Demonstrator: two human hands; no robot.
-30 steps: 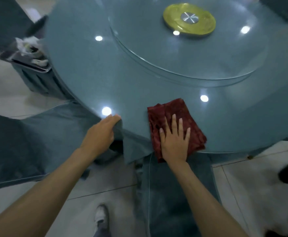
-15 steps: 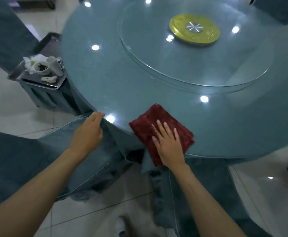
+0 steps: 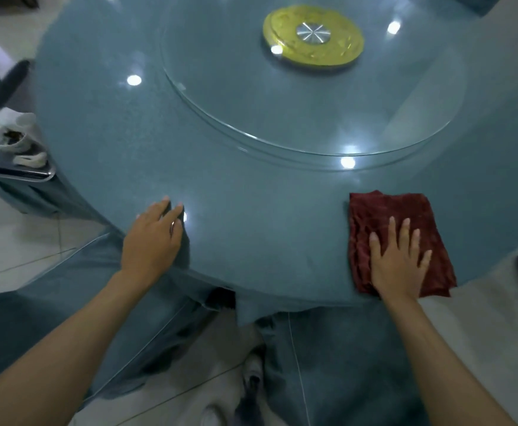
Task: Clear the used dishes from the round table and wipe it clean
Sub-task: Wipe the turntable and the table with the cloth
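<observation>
Right hand (image 3: 397, 261) flat, fingers spread, pressing folded dark-red cloth (image 3: 397, 238) at near rim of round blue-grey glass-topped table (image 3: 251, 210) | left hand (image 3: 153, 238) flat, bracing edge | step: wiping (dishes apparently cleared) — next: sweep unwiped surface, keeping pressure.

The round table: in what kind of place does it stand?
Probably a restaurant: the table carries a glass turntable on a gold hub, and a tray of used dishes sits beside it.

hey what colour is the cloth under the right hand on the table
Dark red, a folded textured wiping cloth; the head view shows it clearly.
</observation>
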